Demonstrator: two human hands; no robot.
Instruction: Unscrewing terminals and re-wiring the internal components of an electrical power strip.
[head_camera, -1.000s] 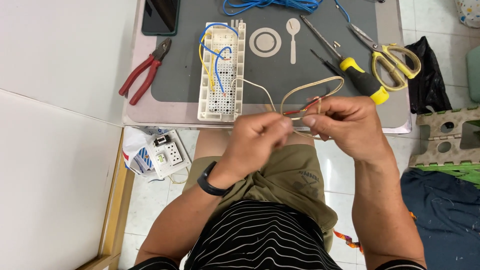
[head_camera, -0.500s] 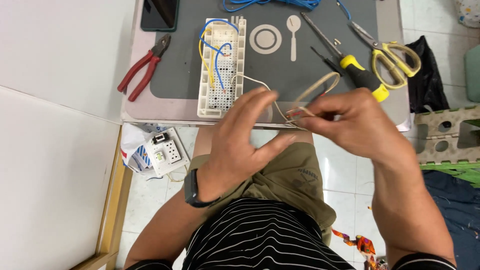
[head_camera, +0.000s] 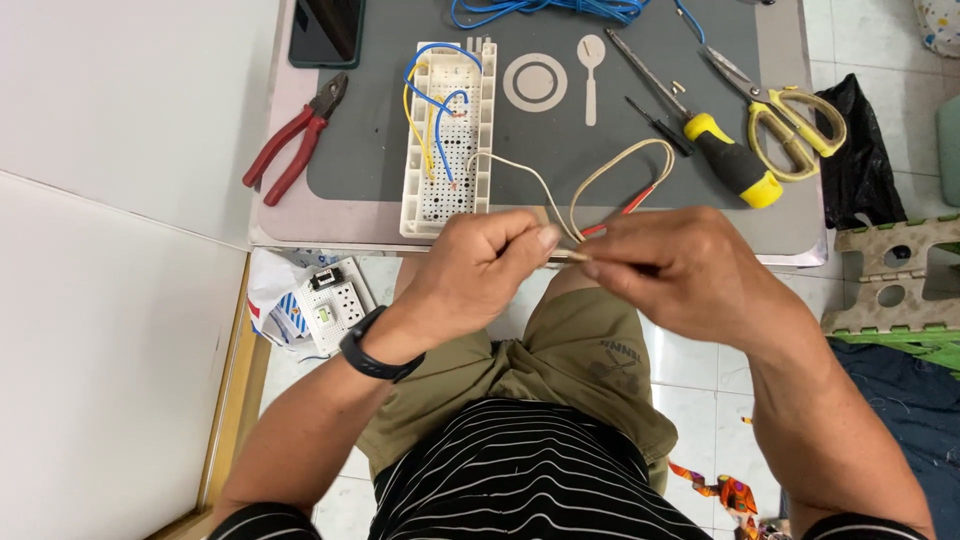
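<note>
Status: both hands meet at the near edge of the bench (head_camera: 300, 215). The left hand (head_camera: 480, 262) and right hand (head_camera: 680, 270) each hold a pinched grip on the end of a thin cream insulated wire (head_camera: 610, 172), which loops back over the grey mat; its far end runs to the white plastic breadboard (head_camera: 447, 135). The breadboard already carries blue and yellow jumper wires (head_camera: 430, 95); the cream wire's near end is not yet seated.

Surroundings: red-handled pliers (head_camera: 292, 145), yellow-handled screwdriver (head_camera: 705, 130), yellow-handled scissors (head_camera: 785, 105), coiled blue cable (head_camera: 545, 10), black phone (head_camera: 327, 30). Nothing blocks the hands.
</note>
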